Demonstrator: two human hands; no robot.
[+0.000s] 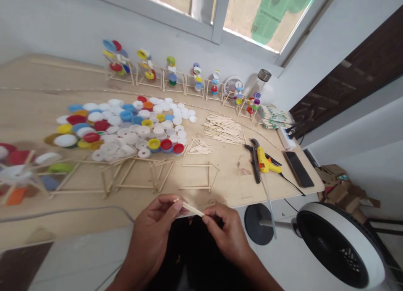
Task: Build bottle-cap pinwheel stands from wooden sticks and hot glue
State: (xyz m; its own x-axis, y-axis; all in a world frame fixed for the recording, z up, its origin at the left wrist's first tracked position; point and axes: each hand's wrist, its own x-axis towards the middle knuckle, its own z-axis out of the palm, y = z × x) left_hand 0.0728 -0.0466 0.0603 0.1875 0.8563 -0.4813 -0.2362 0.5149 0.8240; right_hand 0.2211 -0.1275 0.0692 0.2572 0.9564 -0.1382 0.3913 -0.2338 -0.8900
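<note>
Between my two hands, just off the table's front edge, are thin wooden sticks [193,208] lying close together; I cannot tell exactly how many. My left hand [159,221] pinches their left end between thumb and fingers. At the right end, my right hand [225,228] grips them the same way. Straight ahead on the table lies a partly built stick frame [195,187]. Further left stand more stick frames [135,190]. A pile of long sticks [223,128] and a smaller heap of short sticks [198,147] lie beyond.
Many bottle caps [126,127] cover the table's left middle. Finished cap wheels on stick frames [172,79] line the wall. To the right are a yellow glue gun [264,161], black pliers-like cutters [254,163], a phone [298,169] and a power strip [286,138]. A fan [333,245] stands beside the table.
</note>
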